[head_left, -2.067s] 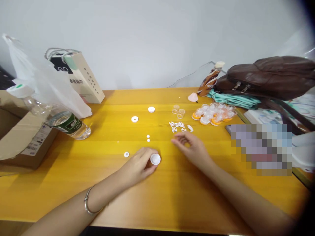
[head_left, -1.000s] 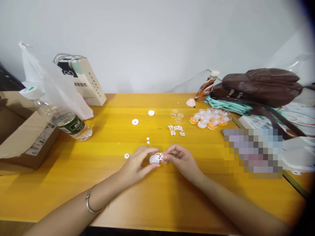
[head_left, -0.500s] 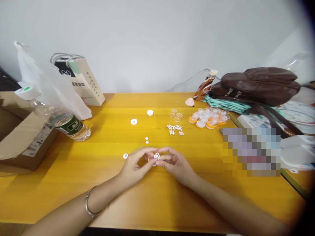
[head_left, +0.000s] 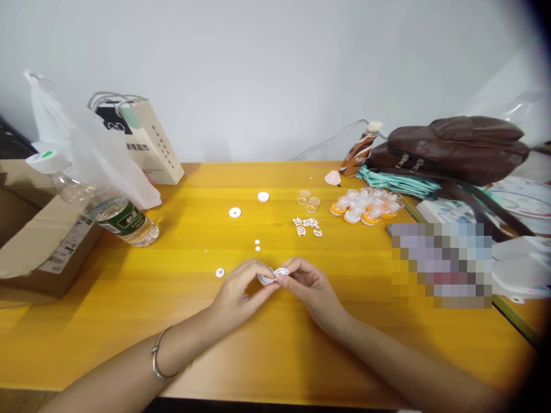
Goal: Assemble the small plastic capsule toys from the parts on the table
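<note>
The right hand (head_left: pixel 317 289) has moved to the frame's lower middle, pinching a white wheel piece (head_left: pixel 282 271). The left hand (head_left: pixel 239 293), half curled, grips a white cup (head_left: pixel 266 280).

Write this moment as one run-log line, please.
left hand: holds round white plastic cup | right hand: pinches small white plastic piece beside cup | near: two small round white discs on yellow wooden table

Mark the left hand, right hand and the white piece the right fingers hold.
Left hand (head_left: pixel 236 288), head view: back of hand.
Right hand (head_left: pixel 319 293), head view: back of hand.
White piece (head_left: pixel 282 271), head view: upper face.
</note>
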A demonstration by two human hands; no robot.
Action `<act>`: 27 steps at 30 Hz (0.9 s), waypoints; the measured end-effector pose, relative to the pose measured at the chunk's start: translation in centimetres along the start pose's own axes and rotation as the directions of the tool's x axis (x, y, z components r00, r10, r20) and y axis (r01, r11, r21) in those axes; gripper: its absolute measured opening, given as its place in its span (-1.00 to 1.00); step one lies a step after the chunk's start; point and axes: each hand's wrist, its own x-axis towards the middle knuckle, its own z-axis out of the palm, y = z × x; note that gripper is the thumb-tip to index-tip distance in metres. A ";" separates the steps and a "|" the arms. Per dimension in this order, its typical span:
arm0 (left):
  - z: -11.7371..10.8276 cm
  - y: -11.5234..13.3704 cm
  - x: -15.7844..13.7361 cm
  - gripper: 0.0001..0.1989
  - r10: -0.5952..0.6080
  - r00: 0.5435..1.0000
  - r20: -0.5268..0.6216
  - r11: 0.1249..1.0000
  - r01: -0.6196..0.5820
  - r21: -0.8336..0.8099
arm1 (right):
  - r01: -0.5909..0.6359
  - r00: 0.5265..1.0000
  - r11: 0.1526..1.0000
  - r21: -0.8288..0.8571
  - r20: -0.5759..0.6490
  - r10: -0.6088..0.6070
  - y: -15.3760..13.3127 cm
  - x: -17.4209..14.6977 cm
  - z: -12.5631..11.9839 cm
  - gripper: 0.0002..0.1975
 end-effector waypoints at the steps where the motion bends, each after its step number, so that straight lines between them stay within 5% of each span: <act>1: 0.0 0.0 0.0 -0.93 -0.004 1.000 -0.014 1.000 0.004 0.002 | 0.017 1.000 1.000 -0.004 -0.003 -0.017 0.1 0.0 -0.1 -0.80; 9: -0.1 0.1 0.0 -0.88 0.026 0.997 -0.074 1.000 -0.026 0.000 | -0.012 0.992 0.999 -0.036 0.125 0.016 0.4 0.4 -0.2 -0.81; 12: -0.4 -0.1 0.1 -0.90 0.039 0.994 -0.103 0.999 -0.038 0.015 | 0.068 0.987 0.974 -0.217 0.159 -0.033 -0.5 1.1 -1.3 -0.78; 15: -0.7 -0.4 0.2 -0.92 0.010 0.991 -0.132 0.999 -0.005 0.037 | 0.232 0.962 0.757 -0.610 0.030 -0.270 -1.4 2.6 -4.5 -0.78; 19: -0.9 -0.7 0.2 -0.93 -0.011 0.991 -0.130 0.999 0.017 0.043 | 0.183 0.903 0.409 -0.894 -0.012 -0.429 -1.7 4.7 -9.8 -0.78; 22: -0.9 -0.9 0.2 -0.94 -0.015 0.993 -0.119 0.999 0.020 0.043 | 0.181 0.917 0.334 -0.925 0.036 -0.397 -1.1 5.6 -11.8 -0.80; 27: -0.8 -1.1 0.2 -0.93 -0.020 0.994 -0.105 0.999 0.025 0.041 | 0.168 0.931 0.346 -0.923 0.033 -0.363 -0.5 5.7 -11.1 -0.89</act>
